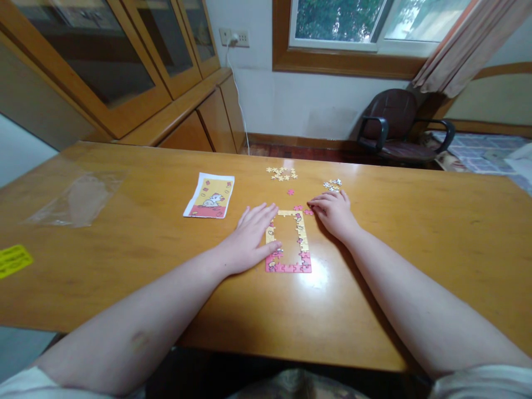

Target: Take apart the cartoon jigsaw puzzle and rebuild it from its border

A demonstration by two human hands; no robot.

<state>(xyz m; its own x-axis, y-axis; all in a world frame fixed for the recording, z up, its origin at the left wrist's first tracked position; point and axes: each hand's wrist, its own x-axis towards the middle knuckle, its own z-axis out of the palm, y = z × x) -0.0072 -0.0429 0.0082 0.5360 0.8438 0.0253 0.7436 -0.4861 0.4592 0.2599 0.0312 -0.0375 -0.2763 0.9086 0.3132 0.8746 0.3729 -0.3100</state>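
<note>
A rectangular puzzle frame [308, 260], joined from yellow and pink edge pieces with bare table inside, lies in front of me. My left hand [251, 238] rests flat over its left side, fingers spread and thumb reaching across the edge. Beyond the top right corner, my right hand [332, 213] is bent with its fingertips drawn together; whatever they hold is too small to make out. Close by those fingertips lie loose pink puzzle pieces [308, 212]. Another pink piece [291, 192] sits farther off on its own.
Yellow puzzle pieces [282, 174] are grouped at the table's far side, with whitish pieces [332, 184] right of them. A picture sheet [211, 197] showing a white animal lies left. Farther left are a clear plastic bag [83, 199] and a yellow label [14, 260]. An armchair [390, 122] stands behind.
</note>
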